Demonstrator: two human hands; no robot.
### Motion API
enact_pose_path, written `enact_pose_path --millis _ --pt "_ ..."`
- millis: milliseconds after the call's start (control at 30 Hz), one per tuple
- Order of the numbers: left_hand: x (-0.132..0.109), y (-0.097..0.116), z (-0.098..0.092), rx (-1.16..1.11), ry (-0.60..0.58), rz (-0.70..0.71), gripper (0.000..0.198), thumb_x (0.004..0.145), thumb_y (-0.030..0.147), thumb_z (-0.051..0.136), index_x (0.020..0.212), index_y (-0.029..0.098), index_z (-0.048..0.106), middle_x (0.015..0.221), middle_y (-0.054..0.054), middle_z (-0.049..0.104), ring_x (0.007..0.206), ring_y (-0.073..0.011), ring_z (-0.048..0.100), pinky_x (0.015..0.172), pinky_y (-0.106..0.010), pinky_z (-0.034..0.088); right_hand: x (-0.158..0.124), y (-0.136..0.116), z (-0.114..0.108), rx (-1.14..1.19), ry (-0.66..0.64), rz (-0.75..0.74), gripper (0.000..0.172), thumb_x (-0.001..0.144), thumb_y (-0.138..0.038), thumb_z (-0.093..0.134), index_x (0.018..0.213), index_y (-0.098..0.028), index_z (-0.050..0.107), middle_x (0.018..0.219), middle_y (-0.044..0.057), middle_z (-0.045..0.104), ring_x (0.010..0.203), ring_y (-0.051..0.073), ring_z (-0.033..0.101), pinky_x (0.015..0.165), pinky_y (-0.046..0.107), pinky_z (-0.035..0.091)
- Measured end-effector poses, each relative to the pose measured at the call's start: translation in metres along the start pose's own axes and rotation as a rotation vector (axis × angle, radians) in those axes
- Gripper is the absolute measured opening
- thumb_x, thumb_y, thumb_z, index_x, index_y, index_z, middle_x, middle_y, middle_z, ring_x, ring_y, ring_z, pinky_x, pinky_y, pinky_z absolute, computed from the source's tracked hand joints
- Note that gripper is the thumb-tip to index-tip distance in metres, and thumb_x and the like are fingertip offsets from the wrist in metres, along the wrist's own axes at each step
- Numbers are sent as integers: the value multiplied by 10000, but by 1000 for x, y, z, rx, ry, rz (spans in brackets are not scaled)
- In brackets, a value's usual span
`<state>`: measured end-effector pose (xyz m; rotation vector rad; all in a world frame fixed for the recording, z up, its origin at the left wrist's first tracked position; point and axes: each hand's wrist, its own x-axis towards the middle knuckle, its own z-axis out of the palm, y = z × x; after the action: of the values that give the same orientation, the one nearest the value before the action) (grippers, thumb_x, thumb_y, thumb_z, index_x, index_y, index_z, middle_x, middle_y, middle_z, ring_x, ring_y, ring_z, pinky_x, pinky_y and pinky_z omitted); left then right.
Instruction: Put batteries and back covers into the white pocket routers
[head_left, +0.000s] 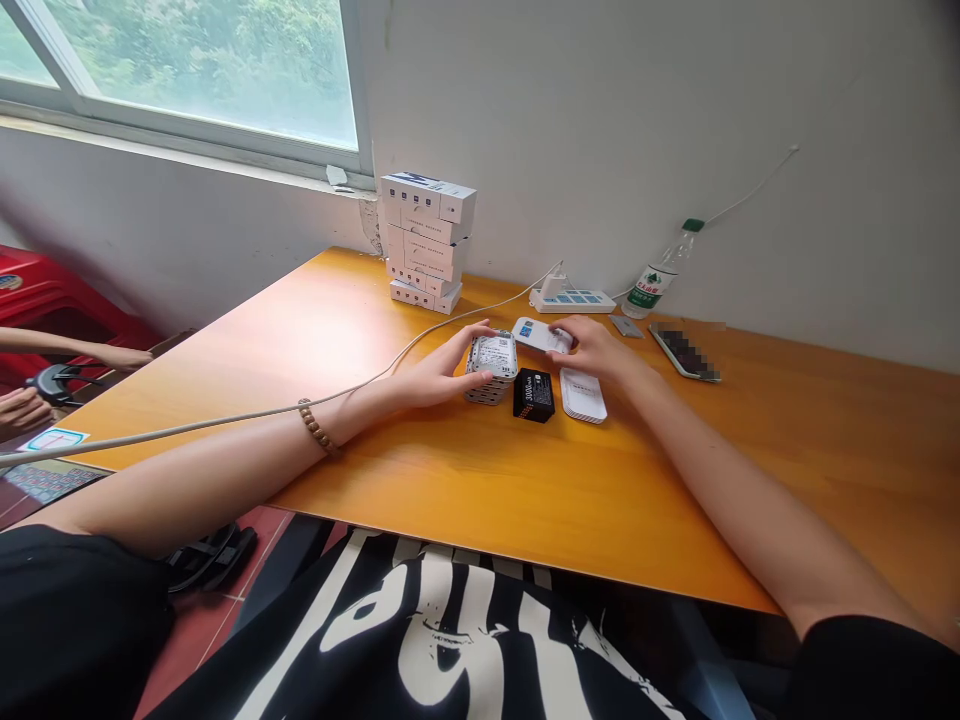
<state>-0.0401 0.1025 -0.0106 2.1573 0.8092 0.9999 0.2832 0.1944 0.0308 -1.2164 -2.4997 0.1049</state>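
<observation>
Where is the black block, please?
In the head view, the black block stands just right of centre on the table, between the grey-edged stack and white stack.

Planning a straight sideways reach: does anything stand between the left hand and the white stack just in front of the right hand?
Yes. The left hand is around the gray-edged stack, which comes first; just right of that, the black block stands before the white stack.

batteries (534,396) between devices (493,362) and covers (583,396)

black white-printed shirt (442,640); brown beaded bracelet (317,430)
</observation>
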Motion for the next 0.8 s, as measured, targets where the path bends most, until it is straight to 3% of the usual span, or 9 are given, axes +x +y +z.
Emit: enact_pose_path --millis 100,233,333,400,467,633,700,800 --pt "1 5 -2 77 58 47 637 969 613 650 1467 280 433 1739 -169 283 1643 -407 185 1308 -675 220 -20 -19 -20 111 124 126 315 826 -405 745 1078 -221 704 1096 117 757 934 320 713 837 462 579" --pt "-5 33 2 241 235 322 693 895 583 760 1446 309 442 1756 -131 234 1655 -418 101 1303 -718 165 -55 -75 -36 483 315 233 238 936 -488 635 922 -250 634 993 108 736 823 291 705 752 467 584" --pt "-16 63 19 264 210 429 850 804 634 835 1478 374 386 1770 -104 165 1637 -429 185 1270 -731 261 -80 -127 -33 801 204 214 301 956 -541 617 860 -256 622 890 74 721 679 240 670 645 426 583" --pt "-23 76 32 260 185 442 922 764 652 865 1493 406 356 1777 -104 112 1631 -465 175 1232 -751 317 -93 -155 -26 844 104 156 298 943 -544 662 848 -262 653 827 50 691 661 221 649 633 403 586" --pt "-29 81 43 187 234 492 1022 742 614 903 1534 455 277 1766 -104 154 1610 -461 249 1212 -720 379 -101 -172 -18 883 52 87 274 901 -538 732 884 -271 672 795 32 655 690 223 642 627 384 585" --pt "-31 73 50 79 213 512 1059 689 599 943 1540 417 340 1686 -157 305 1528 -432 409 1170 -624 489 -105 -173 -4 888 -94 31 360 886 -592 744 856 -246 649 762 21 620 675 205 607 592 347 546" --pt "-31 71 49 70 213 489 1044 646 599 965 1502 382 409 1594 -173 417 1447 -434 502 1148 -618 508 -106 -165 -4 837 -112 1 407 909 -628 703 821 -237 634 734 16 608 642 191 589 553 325 518" --pt "-33 71 48 82 255 462 985 617 612 968 1439 339 499 1483 -175 504 1332 -419 592 1090 -592 553 -111 -158 -8 677 -79 -160 357 931 -568 702 813 -241 622 709 13 615 623 189 586 553 327 513"
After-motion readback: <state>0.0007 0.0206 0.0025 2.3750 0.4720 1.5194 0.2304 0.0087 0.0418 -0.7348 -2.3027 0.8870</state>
